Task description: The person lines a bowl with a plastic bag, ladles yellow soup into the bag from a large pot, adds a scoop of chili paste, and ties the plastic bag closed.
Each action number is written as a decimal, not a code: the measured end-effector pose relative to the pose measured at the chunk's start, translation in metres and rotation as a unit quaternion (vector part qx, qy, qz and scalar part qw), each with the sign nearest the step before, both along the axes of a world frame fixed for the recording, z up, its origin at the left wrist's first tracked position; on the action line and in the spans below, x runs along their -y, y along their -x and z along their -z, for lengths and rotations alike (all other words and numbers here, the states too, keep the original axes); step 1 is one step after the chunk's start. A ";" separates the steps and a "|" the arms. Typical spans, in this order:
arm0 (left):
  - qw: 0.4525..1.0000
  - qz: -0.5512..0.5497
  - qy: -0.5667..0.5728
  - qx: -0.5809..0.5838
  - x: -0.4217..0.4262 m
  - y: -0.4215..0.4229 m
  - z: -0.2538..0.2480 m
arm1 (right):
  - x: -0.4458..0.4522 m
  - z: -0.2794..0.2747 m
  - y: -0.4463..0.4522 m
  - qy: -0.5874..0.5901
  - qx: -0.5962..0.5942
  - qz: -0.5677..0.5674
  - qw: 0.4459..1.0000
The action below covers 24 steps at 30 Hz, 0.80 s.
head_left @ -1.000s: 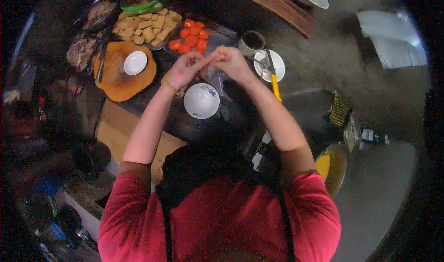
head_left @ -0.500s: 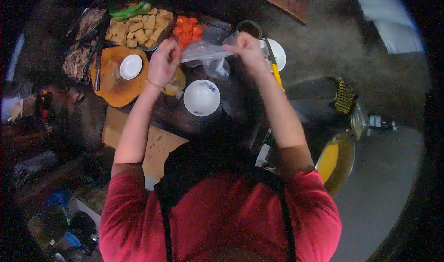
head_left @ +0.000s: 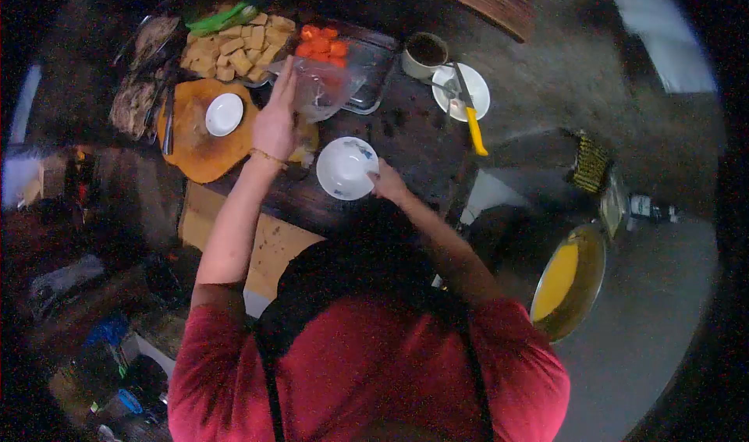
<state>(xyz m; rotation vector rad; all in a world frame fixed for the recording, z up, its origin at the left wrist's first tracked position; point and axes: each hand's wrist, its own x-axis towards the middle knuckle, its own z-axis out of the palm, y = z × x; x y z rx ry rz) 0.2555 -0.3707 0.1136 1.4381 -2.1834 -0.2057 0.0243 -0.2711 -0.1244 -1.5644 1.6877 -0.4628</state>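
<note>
My left hand (head_left: 275, 122) is raised over the work surface with its fingers straight and close together. A clear plastic bag (head_left: 321, 91) hangs open from its thumb side; the thumb itself is hard to make out. My right hand (head_left: 388, 183) grips the right rim of a white bowl (head_left: 343, 169) with a blue pattern, and the bowl looks bare inside. Beyond the bag lie orange-red chopped pieces (head_left: 320, 46) in a clear tray (head_left: 368, 91). Left of them is a heap of tan cubes (head_left: 234, 50).
A small white dish (head_left: 224, 114) sits on a round wooden board (head_left: 195, 149), with a dark-handled tool beside it. At right stand a dark-filled cup (head_left: 426, 54) and a plate (head_left: 477, 91) bearing a yellow-handled knife (head_left: 473, 126). A pan (head_left: 573, 286) holds yellow liquid.
My right hand has let go of the plastic bag and come down to the bowl's rim. The bag now hangs at my left hand, whose fingers have straightened.
</note>
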 end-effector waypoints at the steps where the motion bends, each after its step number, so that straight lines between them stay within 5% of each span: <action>1: 1.000 0.027 0.001 0.002 0.003 0.006 0.001 | -0.009 0.003 0.004 0.003 0.073 0.018 0.997; 4: 0.996 0.029 -0.079 0.041 0.000 0.025 0.010 | -0.031 -0.079 0.034 -0.021 -0.007 0.092 0.996; 7: 0.984 0.055 -0.145 0.087 -0.011 0.053 0.035 | -0.045 -0.132 0.067 0.220 -0.084 0.260 0.936; 9: 0.981 0.113 -0.153 0.045 -0.021 0.078 0.060 | -0.039 -0.173 0.075 0.358 -0.053 0.271 0.892; 13: 0.981 0.146 -0.102 -0.081 -0.033 0.139 0.030 | -0.030 -0.221 0.054 0.248 -0.071 0.268 0.928; 16: 0.971 0.171 -0.155 -0.067 -0.035 0.159 0.002 | -0.023 -0.227 0.047 0.194 -0.046 0.235 0.951; 18: 0.915 0.369 -0.165 -0.001 -0.037 0.162 0.003 | -0.019 -0.224 0.050 0.156 -0.030 0.233 0.959; 22: 0.854 0.451 -0.174 0.194 -0.043 0.152 -0.024 | -0.013 -0.180 0.079 0.188 0.015 0.155 0.970; 24: 0.892 0.431 -0.068 0.115 -0.053 0.140 -0.027 | -0.010 -0.178 0.082 0.147 0.037 0.162 0.975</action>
